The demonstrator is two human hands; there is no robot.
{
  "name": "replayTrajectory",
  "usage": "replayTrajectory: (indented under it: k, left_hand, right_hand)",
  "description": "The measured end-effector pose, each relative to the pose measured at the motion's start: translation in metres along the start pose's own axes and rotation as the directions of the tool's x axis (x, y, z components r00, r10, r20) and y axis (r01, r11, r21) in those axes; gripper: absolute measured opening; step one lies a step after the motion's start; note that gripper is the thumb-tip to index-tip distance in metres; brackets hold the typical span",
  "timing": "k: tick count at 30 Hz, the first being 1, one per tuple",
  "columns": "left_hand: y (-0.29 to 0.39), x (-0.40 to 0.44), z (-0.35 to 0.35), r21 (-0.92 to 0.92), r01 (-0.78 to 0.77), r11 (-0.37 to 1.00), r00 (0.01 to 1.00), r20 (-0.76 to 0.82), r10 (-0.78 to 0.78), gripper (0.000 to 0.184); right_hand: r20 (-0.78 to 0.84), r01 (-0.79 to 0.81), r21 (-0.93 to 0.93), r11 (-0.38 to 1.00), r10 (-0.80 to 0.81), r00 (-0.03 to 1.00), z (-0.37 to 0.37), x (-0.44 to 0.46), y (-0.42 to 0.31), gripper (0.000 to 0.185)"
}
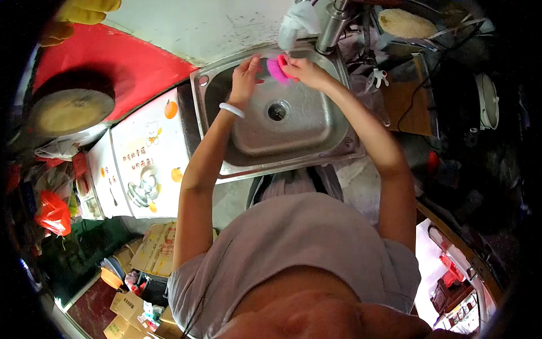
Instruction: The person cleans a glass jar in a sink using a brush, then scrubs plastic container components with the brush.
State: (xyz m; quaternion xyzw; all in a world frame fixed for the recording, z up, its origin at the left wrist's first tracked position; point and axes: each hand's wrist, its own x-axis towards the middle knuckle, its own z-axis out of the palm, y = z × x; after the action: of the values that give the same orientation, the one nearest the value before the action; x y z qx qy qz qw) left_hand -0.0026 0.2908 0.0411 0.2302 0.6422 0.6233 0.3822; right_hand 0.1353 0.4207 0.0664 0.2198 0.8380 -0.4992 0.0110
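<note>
Over the upper part of a steel sink [265, 161], my right hand [302, 70] holds a pink scrubber [276, 70] with its fingers closed round the reddish side. The scrubber is just below a faucet wrapped in a whitish cloth or bag [296, 25]. To its left, my left hand [245, 79] is raised above the basin's upper left, fingers apart and nothing seen in them. A white bracelet [231, 109] circles my left wrist. The drain [277, 111] lies below and between both hands.
A metal cylinder [334, 28] stands behind the sink's rim. On the left are a white printed cover [149, 161] and a large round pan [73, 110]. A brown board [406, 96] and a loofah-like object [406, 24] are on the right. Cardboard boxes [155, 248] lie at lower left.
</note>
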Motion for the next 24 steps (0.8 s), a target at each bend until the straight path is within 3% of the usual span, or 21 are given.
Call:
replayTrajectory:
  k: [2, 3, 5, 6, 7, 9, 10, 11, 12, 13, 14, 16, 17, 18, 19, 20, 21, 22, 24]
  left_hand:
    - [-0.003, 0.005, 0.011, 0.059, -0.072, 0.996, 0.997, -0.009, 0.073, 0.04]
    - [-0.002, 0.007, 0.016, 0.079, -0.151, 0.985, 0.988, -0.03, 0.153, 0.035]
    - [0.015, 0.011, 0.022, 0.148, -0.233, 0.961, 0.971, -0.027, 0.239, 0.034]
    - [0.031, 0.01, 0.026, 0.215, -0.311, 0.926, 0.946, -0.027, 0.324, 0.032]
    - [0.049, 0.005, 0.029, 0.022, -0.052, 0.998, 0.996, -0.068, 0.053, 0.03]
    - [0.044, 0.009, 0.031, 0.062, -0.126, 0.99, 0.991, -0.037, 0.129, 0.03]
    - [0.04, 0.01, 0.032, 0.099, -0.203, 0.974, 0.979, -0.007, 0.204, 0.03]
    - [0.028, 0.012, 0.035, 0.163, -0.22, 0.962, 0.975, 0.002, 0.222, 0.029]
    - [0.019, 0.012, 0.048, 0.061, -0.251, 0.966, 0.968, -0.005, 0.252, 0.028]
    - [0.013, 0.016, 0.054, 0.162, -0.352, 0.922, 0.935, 0.034, 0.352, 0.026]
    - [0.013, 0.018, 0.06, 0.252, -0.45, 0.857, 0.892, 0.079, 0.445, 0.024]
    - [0.002, 0.029, 0.065, 0.267, -0.386, 0.883, 0.923, 0.112, 0.369, 0.025]
    - [0.003, 0.029, 0.068, 0.298, -0.314, 0.902, 0.949, 0.14, 0.284, 0.026]
    - [0.004, 0.029, 0.07, 0.299, -0.311, 0.902, 0.949, 0.143, 0.28, 0.026]
    - [0.005, 0.031, 0.073, 0.291, -0.332, 0.898, 0.94, 0.177, 0.29, 0.026]
    - [0.008, 0.03, 0.076, 0.281, -0.349, 0.894, 0.932, 0.207, 0.299, 0.027]
    - [0.01, 0.027, 0.076, 0.284, -0.34, 0.897, 0.935, 0.205, 0.289, 0.027]
    - [0.015, 0.027, 0.078, 0.217, -0.302, 0.928, 0.946, 0.186, 0.265, 0.027]
    - [0.014, 0.029, 0.081, 0.149, -0.256, 0.955, 0.956, 0.186, 0.228, 0.027]
  right_hand:
    - [-0.128, -0.015, 0.392, 0.92, 0.071, 0.989, 0.005, 0.006, -0.003, 0.037]
    - [-0.132, -0.017, 0.393, 0.919, 0.074, 0.988, 0.008, 0.009, -0.007, 0.037]
    - [-0.12, -0.033, 0.638, 0.77, 0.141, 0.983, 0.013, 0.013, -0.015, 0.03]
    - [-0.124, -0.034, 0.64, 0.768, 0.147, 0.981, 0.021, 0.018, -0.006, 0.03]
    - [-0.154, 0.024, 0.537, 0.843, 0.07, 0.986, 0.035, 0.025, 0.01, 0.029]
    - [-0.168, 0.064, 0.211, 0.975, -0.029, 0.985, 0.028, 0.007, -0.002, 0.024]
    - [-0.168, 0.065, 0.214, 0.975, -0.029, 0.985, 0.019, -0.003, -0.008, 0.024]
    - [-0.137, 0.055, -0.242, 0.969, -0.091, 0.986, 0.008, -0.011, -0.01, 0.022]
    - [-0.088, 0.038, -0.646, 0.762, -0.124, 0.988, 0.003, -0.015, -0.01, 0.02]
    - [-0.089, -0.052, -0.784, 0.619, -0.029, 0.996, 0.005, -0.006, -0.004, 0.019]
    - [-0.095, -0.062, -0.786, 0.615, -0.022, 0.995, 0.006, -0.009, -0.005, 0.019]
    - [-0.262, -0.127, -0.532, 0.837, -0.02, 0.965, 0.01, -0.016, -0.006, 0.016]
    - [-0.302, -0.241, -0.162, 0.957, 0.185, 0.935, 0.007, -0.014, -0.01, 0.014]
    - [-0.302, -0.245, -0.159, 0.956, 0.189, 0.934, 0.01, -0.012, -0.003, 0.014]
    - [-0.239, -0.197, 0.387, 0.901, 0.304, 0.922, 0.016, -0.01, 0.007, 0.015]
    - [-0.122, -0.119, 0.815, 0.567, 0.369, 0.921, 0.017, -0.013, 0.006, 0.017]
    - [-0.032, -0.096, 0.942, 0.322, 0.372, 0.928, 0.016, -0.017, 0.006, 0.019]
    - [-0.035, -0.093, 0.943, 0.32, 0.372, 0.927, 0.016, -0.018, 0.005, 0.019]
    - [-0.059, 0.033, 0.996, 0.079, 0.351, 0.934, 0.019, -0.02, 0.003, 0.016]
